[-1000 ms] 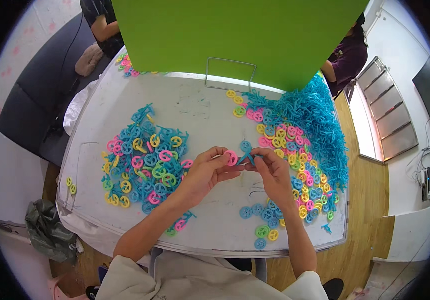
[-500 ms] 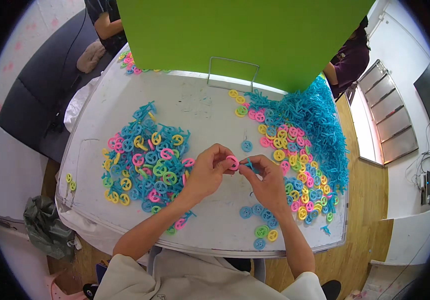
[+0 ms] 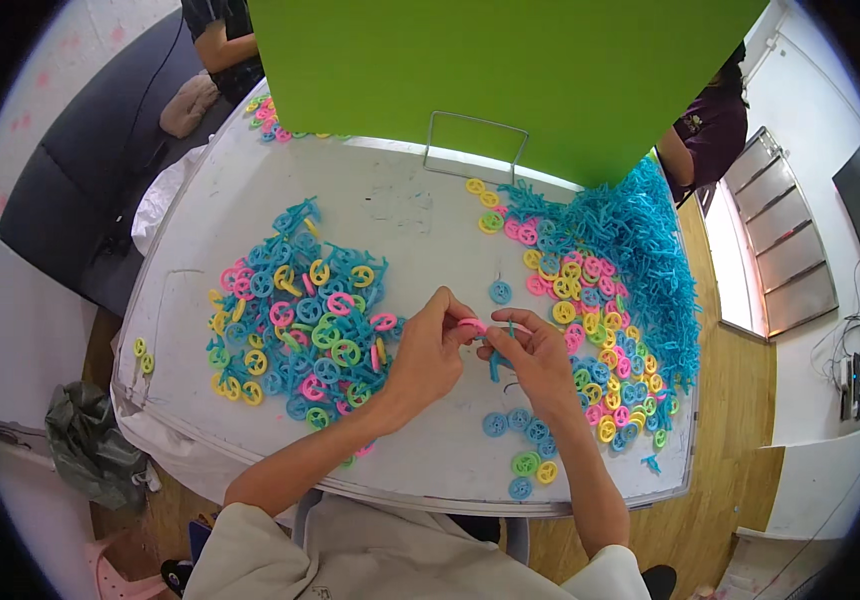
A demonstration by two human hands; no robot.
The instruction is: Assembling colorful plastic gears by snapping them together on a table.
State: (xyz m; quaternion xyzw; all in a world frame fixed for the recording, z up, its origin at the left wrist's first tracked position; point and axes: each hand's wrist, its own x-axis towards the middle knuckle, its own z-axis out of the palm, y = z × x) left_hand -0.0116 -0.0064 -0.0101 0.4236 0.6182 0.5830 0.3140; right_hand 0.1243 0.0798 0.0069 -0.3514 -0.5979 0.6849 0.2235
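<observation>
Near the middle of the table my two hands meet at the fingertips. My left hand (image 3: 430, 350) pinches a small pink plastic wheel (image 3: 472, 325), seen nearly edge-on. My right hand (image 3: 540, 365) grips a blue branched plastic piece (image 3: 496, 368), which hangs down from its fingers against the wheel. The fingers hide whether the two parts are joined. Left of my left hand lies a pile of wheels with blue pieces (image 3: 300, 320) among them. Loose coloured wheels (image 3: 600, 375) spread to the right of my right hand, beside a big heap of blue branched pieces (image 3: 655, 240).
A green panel (image 3: 500, 80) with a wire frame (image 3: 475, 145) stands across the far side of the white table (image 3: 380, 230). Several wheels (image 3: 525, 463) lie near the front edge, and one blue wheel (image 3: 500, 291) lies beyond my hands. Other people sit behind the panel, left and right.
The pink wheel has tilted from facing up toward edge-on. The blue piece has turned so that its end points down below my right fingers. The view has shifted slightly.
</observation>
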